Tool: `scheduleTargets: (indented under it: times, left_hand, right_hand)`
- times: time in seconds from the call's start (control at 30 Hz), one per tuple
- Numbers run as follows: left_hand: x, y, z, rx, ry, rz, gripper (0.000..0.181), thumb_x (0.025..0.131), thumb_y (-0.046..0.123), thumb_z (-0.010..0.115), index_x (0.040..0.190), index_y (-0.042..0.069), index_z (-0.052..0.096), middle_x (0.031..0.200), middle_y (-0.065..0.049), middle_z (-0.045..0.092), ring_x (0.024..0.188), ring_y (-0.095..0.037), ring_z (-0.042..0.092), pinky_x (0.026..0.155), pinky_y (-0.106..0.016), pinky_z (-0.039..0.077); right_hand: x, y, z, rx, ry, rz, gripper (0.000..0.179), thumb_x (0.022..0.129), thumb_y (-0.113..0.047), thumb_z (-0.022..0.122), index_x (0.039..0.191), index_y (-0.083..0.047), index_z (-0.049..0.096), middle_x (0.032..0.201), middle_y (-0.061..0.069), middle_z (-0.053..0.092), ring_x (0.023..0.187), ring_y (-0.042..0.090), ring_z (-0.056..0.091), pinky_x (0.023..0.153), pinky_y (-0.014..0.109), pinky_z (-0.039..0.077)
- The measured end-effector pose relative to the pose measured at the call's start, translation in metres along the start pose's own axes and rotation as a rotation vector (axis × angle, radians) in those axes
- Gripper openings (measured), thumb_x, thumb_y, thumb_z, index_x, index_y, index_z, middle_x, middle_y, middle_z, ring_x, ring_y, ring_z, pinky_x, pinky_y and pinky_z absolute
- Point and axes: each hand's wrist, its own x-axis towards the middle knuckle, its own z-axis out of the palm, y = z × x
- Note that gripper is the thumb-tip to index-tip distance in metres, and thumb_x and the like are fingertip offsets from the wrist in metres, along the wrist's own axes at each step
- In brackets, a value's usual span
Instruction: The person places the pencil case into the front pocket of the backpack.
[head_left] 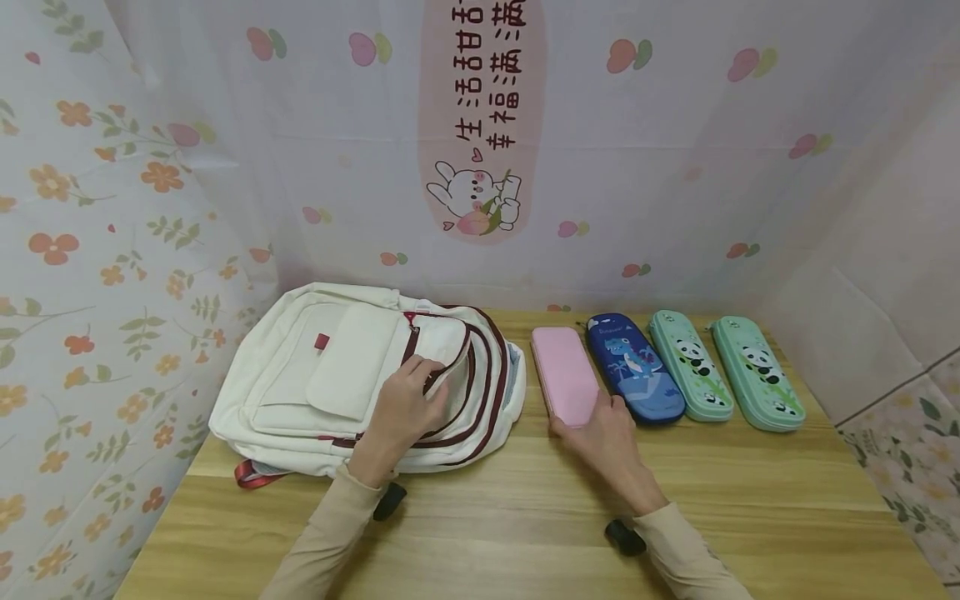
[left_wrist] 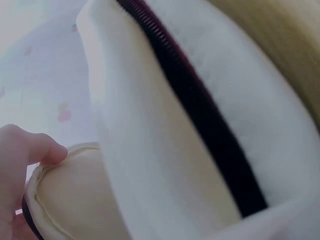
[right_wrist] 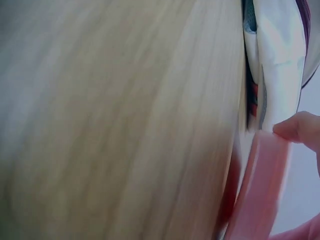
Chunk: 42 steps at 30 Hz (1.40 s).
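A cream backpack [head_left: 288, 379] with dark red zips lies flat on the left of the wooden table, one zipped compartment parted near its top. At that opening my left hand [head_left: 405, 408] pinches the edge of the fabric. The left wrist view has its thumb or finger on the rim of the cream cloth [left_wrist: 75, 195], beside an unzipped dark zip [left_wrist: 185, 95]. My right hand [head_left: 603, 437] grips the near end of a pink pencil case [head_left: 566, 371] just right of the backpack. Close up, the right wrist view catches a fingertip on the pink case's edge [right_wrist: 260, 185].
Right of the pink case lie a blue dinosaur pencil case [head_left: 637, 367] and two green panda cases, one inner [head_left: 690, 367] and one outer [head_left: 757, 371]. A red-tipped strap [head_left: 255, 475] pokes out under the backpack. Printed cloth walls [head_left: 637, 167] enclose the table [head_left: 495, 533].
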Motion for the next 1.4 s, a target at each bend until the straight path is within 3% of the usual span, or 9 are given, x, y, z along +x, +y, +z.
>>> scheduleTargets:
  times: [0.3, 0.63, 0.97, 1.4]
  left_hand:
    - [0.010, -0.006, -0.013, -0.047, 0.045, -0.021, 0.014, 0.079, 0.000, 0.078, 0.089, -0.004, 0.070, 0.081, -0.016, 0.068, 0.071, -0.030, 0.068, 0.064, -0.040, 0.057]
    - [0.018, -0.011, -0.028, -0.065, 0.099, -0.049, 0.012, 0.079, -0.002, 0.076, 0.088, -0.006, 0.070, 0.079, -0.017, 0.069, 0.070, -0.030, 0.067, 0.065, -0.041, 0.055]
    - [0.019, -0.016, -0.037, -0.059, 0.140, -0.097, 0.011, 0.079, -0.001, 0.075, 0.088, -0.005, 0.070, 0.078, -0.017, 0.071, 0.066, -0.025, 0.065, 0.061, -0.038, 0.054]
    - [0.019, -0.023, -0.044, -0.062, 0.157, -0.133, 0.008, 0.078, -0.001, 0.071, 0.085, -0.004, 0.070, 0.072, -0.014, 0.069, 0.061, -0.023, 0.064, 0.056, -0.036, 0.052]
  right_hand:
    - [0.003, 0.003, -0.006, 0.047, 0.075, -0.056, 0.084, 0.077, -0.048, 0.079, 0.126, 0.016, 0.054, 0.106, 0.031, 0.061, 0.092, 0.043, 0.061, 0.079, 0.054, 0.052]
    - [0.004, -0.002, -0.012, 0.115, 0.106, -0.101, 0.087, 0.074, -0.046, 0.082, 0.133, 0.012, 0.054, 0.115, 0.030, 0.062, 0.097, 0.042, 0.061, 0.082, 0.053, 0.052]
    - [0.002, -0.013, -0.021, 0.154, 0.173, -0.209, 0.088, 0.071, -0.045, 0.085, 0.133, 0.011, 0.056, 0.117, 0.031, 0.062, 0.098, 0.042, 0.062, 0.081, 0.054, 0.053]
    - [-0.004, -0.031, -0.020, 0.190, 0.135, -0.329, 0.088, 0.069, -0.043, 0.087, 0.133, 0.008, 0.057, 0.124, 0.027, 0.064, 0.105, 0.040, 0.063, 0.088, 0.052, 0.056]
